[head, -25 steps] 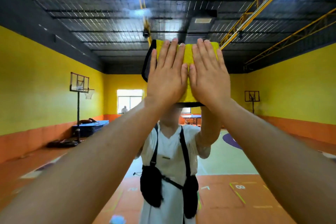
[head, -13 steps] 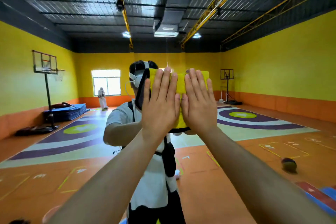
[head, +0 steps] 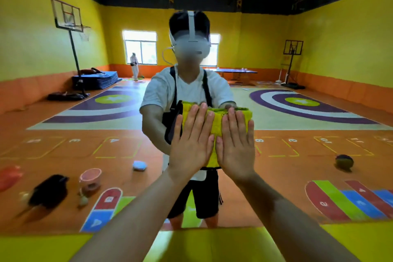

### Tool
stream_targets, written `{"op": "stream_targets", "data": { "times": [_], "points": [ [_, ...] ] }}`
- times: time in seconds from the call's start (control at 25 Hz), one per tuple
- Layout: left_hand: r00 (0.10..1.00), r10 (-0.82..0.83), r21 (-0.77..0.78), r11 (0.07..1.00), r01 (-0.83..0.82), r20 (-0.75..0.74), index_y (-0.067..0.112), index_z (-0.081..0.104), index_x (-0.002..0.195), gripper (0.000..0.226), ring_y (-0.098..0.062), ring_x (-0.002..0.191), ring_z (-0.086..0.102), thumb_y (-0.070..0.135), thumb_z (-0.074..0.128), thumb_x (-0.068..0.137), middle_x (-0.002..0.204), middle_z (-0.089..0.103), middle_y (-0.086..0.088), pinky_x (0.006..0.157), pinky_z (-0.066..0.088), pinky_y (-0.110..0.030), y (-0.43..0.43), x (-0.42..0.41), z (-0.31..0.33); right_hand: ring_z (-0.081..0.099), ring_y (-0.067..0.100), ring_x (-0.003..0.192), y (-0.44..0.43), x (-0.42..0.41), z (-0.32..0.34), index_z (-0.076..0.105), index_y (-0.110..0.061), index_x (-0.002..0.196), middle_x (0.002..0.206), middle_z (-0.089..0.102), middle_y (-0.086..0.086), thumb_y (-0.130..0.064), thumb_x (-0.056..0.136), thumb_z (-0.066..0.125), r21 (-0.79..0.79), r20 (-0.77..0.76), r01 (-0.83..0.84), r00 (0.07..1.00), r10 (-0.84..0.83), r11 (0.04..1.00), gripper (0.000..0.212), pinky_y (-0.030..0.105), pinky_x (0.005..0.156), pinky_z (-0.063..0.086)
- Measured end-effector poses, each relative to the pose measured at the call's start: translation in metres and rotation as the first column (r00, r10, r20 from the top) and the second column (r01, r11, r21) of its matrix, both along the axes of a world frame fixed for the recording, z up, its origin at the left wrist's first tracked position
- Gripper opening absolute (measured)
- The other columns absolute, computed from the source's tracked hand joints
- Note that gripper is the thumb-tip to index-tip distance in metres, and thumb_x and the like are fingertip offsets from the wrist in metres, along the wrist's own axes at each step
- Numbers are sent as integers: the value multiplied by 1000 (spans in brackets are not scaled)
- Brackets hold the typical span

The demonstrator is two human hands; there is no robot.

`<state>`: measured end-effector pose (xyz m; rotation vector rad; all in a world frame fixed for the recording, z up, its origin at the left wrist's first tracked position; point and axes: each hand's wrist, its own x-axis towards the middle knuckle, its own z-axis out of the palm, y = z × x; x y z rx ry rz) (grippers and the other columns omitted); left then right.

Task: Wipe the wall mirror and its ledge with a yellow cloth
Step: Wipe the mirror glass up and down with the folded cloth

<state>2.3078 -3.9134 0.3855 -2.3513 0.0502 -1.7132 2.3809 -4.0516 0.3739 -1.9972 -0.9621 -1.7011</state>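
A large wall mirror (head: 297, 66) fills the view and reflects a gym hall and a person in a white shirt. A folded yellow cloth (head: 217, 125) lies flat against the glass at mid height. My left hand (head: 192, 143) and my right hand (head: 236, 144) press side by side on the cloth, fingers straight and pointing up. The yellow ledge (head: 212, 244) runs along the bottom of the view, below the mirror's lower edge and under my forearms.
Reflected in the glass are a basketball hoop (head: 68, 19) on the left, blue mats (head: 95, 80), a pink-rimmed tub (head: 90, 181), a dark object (head: 49, 191) and a ball (head: 344, 161) on the orange floor.
Both hands have slid the cloth down the mirror from above head height to chest height. My view has tilted down, and the ledge has come into sight.
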Motion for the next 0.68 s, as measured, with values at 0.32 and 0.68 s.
{"op": "stream_targets", "data": {
  "times": [0.32, 0.68],
  "points": [
    [998, 14, -10, 1000, -15, -65, 11, 19, 163, 62, -30, 159, 10, 35, 35, 109, 172, 7, -9, 127, 9, -55, -5, -2, -113, 14, 29, 158, -9, -2, -108, 20, -7, 161, 171, 9, 11, -34, 107, 34, -45, -18, -64, 998, 64, 997, 62, 54, 127, 12],
    [970, -10, -58, 998, -5, -242, 11, 10, 164, 71, -28, 159, 1, 38, 40, 106, 173, -1, -8, 127, 3, -56, -11, -21, -338, 7, 28, 159, -25, -16, -336, 13, -9, 163, 172, 6, 10, -42, 105, 38, -201, -210, -142, 973, 99, 969, 72, 54, 127, 5]
  ]
}}
